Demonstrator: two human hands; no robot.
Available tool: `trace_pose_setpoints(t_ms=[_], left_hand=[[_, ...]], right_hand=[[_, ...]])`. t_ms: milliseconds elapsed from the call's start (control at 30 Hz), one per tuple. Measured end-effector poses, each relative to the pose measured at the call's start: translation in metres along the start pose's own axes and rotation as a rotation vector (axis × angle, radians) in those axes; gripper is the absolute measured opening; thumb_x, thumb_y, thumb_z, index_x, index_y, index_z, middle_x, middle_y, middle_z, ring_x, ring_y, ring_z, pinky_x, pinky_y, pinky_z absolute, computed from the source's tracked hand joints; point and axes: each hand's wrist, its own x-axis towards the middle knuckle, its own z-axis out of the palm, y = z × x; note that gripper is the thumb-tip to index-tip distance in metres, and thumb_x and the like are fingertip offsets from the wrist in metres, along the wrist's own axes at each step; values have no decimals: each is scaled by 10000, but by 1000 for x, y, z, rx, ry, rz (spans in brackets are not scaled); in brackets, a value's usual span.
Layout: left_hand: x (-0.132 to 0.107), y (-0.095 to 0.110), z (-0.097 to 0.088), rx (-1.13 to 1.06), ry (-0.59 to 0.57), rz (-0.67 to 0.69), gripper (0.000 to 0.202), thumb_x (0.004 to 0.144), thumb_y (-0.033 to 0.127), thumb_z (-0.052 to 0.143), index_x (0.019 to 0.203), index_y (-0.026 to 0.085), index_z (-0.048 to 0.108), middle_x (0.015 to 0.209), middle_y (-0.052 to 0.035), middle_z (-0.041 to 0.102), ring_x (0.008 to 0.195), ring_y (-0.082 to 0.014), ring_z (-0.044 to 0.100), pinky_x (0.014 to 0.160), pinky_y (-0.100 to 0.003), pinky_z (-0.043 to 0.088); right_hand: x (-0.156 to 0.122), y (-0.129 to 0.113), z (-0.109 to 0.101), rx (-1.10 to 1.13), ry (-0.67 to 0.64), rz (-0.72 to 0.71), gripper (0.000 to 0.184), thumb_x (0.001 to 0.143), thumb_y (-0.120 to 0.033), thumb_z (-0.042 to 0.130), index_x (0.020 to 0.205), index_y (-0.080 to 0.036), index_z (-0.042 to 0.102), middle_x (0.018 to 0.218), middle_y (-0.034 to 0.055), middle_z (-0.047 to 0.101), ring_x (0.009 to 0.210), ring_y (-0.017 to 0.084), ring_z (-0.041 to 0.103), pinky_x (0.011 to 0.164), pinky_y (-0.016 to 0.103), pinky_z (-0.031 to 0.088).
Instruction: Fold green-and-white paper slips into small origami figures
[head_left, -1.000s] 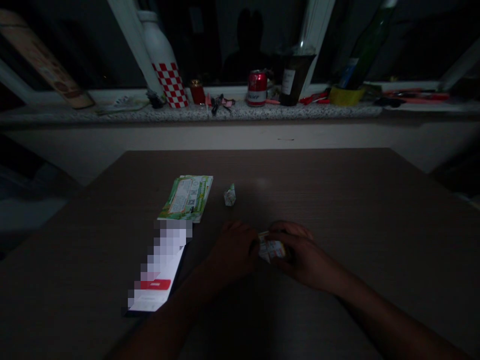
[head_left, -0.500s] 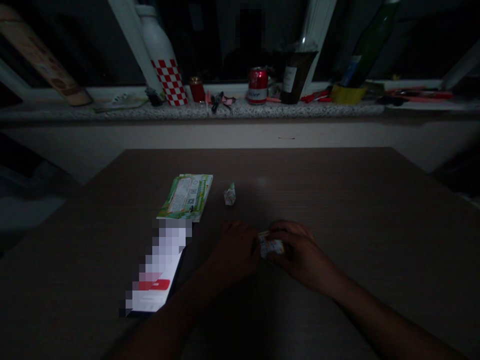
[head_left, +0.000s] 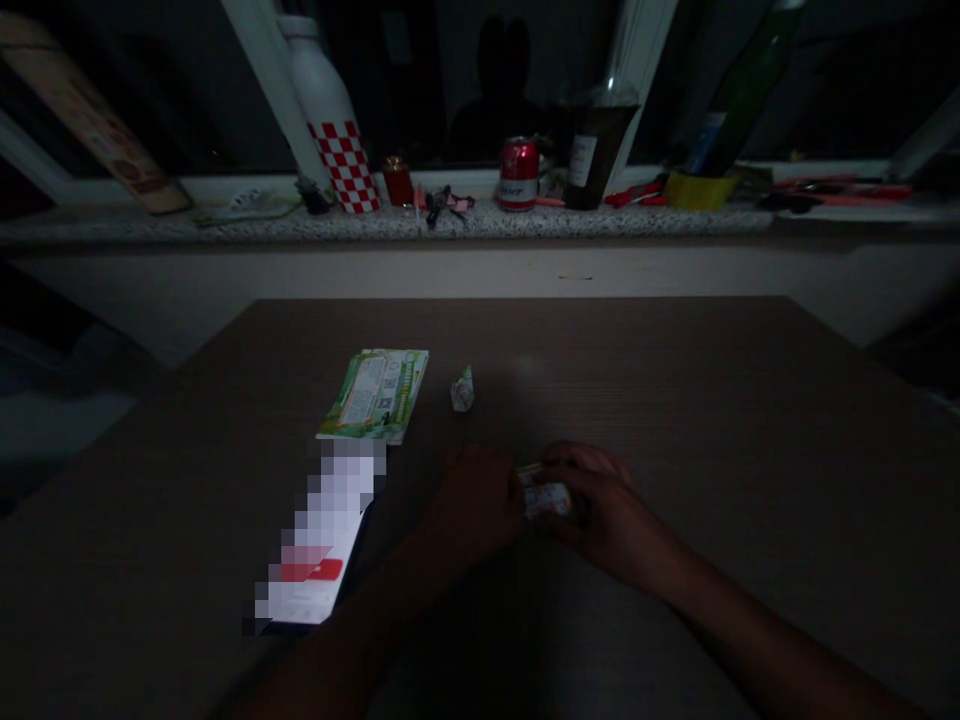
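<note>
A small piece of folded printed paper (head_left: 547, 498) lies between my two hands, low over the table. My right hand (head_left: 600, 500) grips its right part between thumb and fingers. At the paper's left end, my left hand (head_left: 480, 498) is closed on it with the fingers curled; the fingertips are dark and partly hidden. Beyond the left hand stands a small folded paper shape (head_left: 463, 391) with a pointed top. To its left lies a stack of green printed leaflets (head_left: 375, 393). Nearer to me is a phone (head_left: 315, 595) with a lit screen, partly pixelated.
The dark wooden table (head_left: 675, 370) reaches to the wall under a window. On the speckled stone sill (head_left: 480, 225) stand a white bottle with red checks (head_left: 345, 150), a red can (head_left: 519, 175), a dark plastic cup (head_left: 589, 155) and a green bottle (head_left: 750, 90).
The whole view has shifted very slightly. Both hands keep their hold on the folded paper, with hardly any movement of the fingers.
</note>
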Motion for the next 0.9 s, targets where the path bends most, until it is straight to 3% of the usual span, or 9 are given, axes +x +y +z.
trace_pose_setpoints(t_ms=[633, 900], left_hand=[[1, -1, -1, -28, 5, -19, 118, 798, 217, 538, 800, 150, 635, 869, -98, 673, 885, -263, 600, 786, -387, 415], [1, -4, 4, -32, 38, 5, 96, 790, 199, 540, 783, 152, 624, 843, -85, 673, 866, -248, 595, 784, -374, 402]], right_hand=[[-4, -3, 0, -89, -7, -51, 388, 764, -203, 690, 1131, -329, 677, 1282, 70, 566, 1199, 304, 486, 984, 487, 362], [7, -3, 11, -118, 97, 20, 138, 785, -282, 706, 893, -353, 757, 1192, 46, 625, 1108, 299, 531, 911, 487, 383]])
